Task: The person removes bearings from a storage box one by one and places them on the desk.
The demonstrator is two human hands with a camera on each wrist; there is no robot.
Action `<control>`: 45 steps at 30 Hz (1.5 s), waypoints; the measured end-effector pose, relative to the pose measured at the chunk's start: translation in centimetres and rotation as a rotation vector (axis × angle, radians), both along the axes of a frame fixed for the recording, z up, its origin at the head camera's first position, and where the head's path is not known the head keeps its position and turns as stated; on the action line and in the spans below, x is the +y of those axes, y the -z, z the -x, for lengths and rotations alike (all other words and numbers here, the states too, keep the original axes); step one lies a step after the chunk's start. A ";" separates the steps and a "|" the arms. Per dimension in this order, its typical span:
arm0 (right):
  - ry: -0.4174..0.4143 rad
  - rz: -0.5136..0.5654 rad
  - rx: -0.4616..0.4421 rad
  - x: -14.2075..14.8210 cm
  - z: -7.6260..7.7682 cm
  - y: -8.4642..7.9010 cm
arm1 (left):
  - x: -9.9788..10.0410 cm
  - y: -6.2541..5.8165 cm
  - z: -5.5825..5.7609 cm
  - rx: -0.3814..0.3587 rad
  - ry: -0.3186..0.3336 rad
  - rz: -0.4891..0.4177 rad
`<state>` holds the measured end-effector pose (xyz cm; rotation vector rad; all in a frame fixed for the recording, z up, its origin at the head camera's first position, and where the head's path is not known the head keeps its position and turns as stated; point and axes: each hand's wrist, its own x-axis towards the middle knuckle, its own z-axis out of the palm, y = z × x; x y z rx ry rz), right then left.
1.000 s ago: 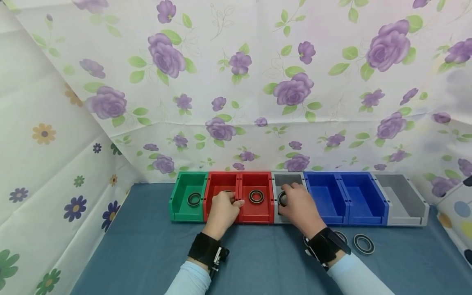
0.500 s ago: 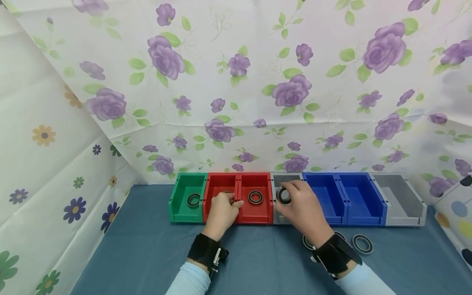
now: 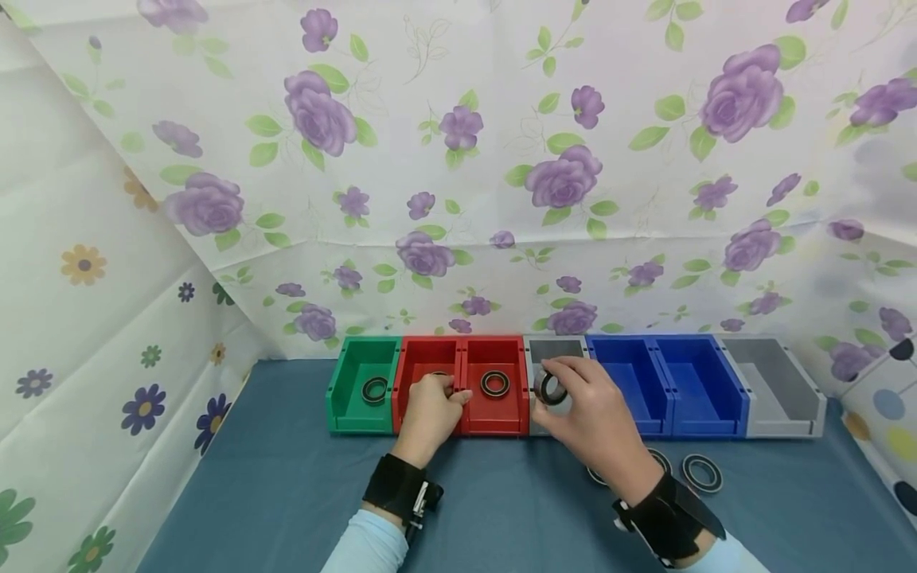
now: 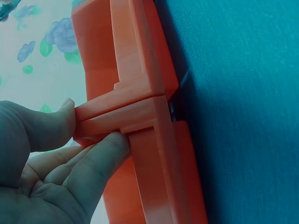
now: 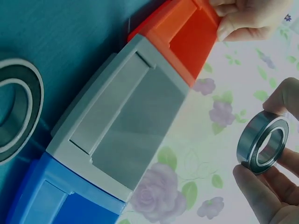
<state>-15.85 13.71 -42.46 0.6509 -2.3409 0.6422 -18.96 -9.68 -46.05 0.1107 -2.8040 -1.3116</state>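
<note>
My right hand [image 3: 600, 418] pinches a ball bearing [image 5: 246, 141] between thumb and fingers, tilted on edge, and overlaps the narrow grey bin [image 3: 557, 348] in the head view. In the right wrist view the bearing's steel outer ring faces the camera. My left hand [image 3: 430, 414] grips the adjoining walls of two red bins, thumb on one side and fingers on the other, as the left wrist view shows at the red wall [image 4: 135, 112]. One bearing [image 3: 484, 384] lies flat in the right red bin [image 3: 494, 415]; another in the left red bin is mostly hidden behind my left hand.
At the row's left end a green bin [image 3: 356, 414] holds a bearing [image 3: 364, 391]. Two blue bins [image 3: 698, 382] and a wide grey bin [image 3: 784, 430] continue the row rightward. Loose bearings [image 3: 688, 473] lie on the blue cloth in front, some partly behind my right forearm.
My right hand has drawn the bearing up and back from inside the grey bin, its wrist shifting right and nearer. The left hand keeps its grip on the red bins.
</note>
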 end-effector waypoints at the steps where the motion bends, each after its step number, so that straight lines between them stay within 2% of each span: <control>1: -0.003 -0.001 -0.001 0.0 -0.2 0.0 | 0.0 0.0 0.0 0.002 0.000 0.002; 12: 0.000 -0.058 -0.101 0.3 -1.9 1.5 | 0.0 0.1 -0.1 0.012 0.002 0.011; 18: -0.013 -0.086 -0.176 0.8 -2.6 3.1 | 0.0 0.0 0.0 0.002 0.001 -0.002; 23: 0.010 -0.128 -0.260 1.0 -3.1 4.4 | 0.0 0.0 -0.1 0.006 0.005 -0.004; 32: 0.018 -0.227 -0.422 1.1 -3.6 6.2 | -0.1 -0.1 -0.1 0.016 0.005 -0.001; 39: 0.033 -0.285 -0.495 0.9 -3.8 7.0 | 0.0 0.1 -0.1 0.017 0.000 0.006; 45: 0.004 -0.307 -0.563 0.7 -3.9 7.3 | 0.0 0.1 -0.1 0.010 -0.005 0.001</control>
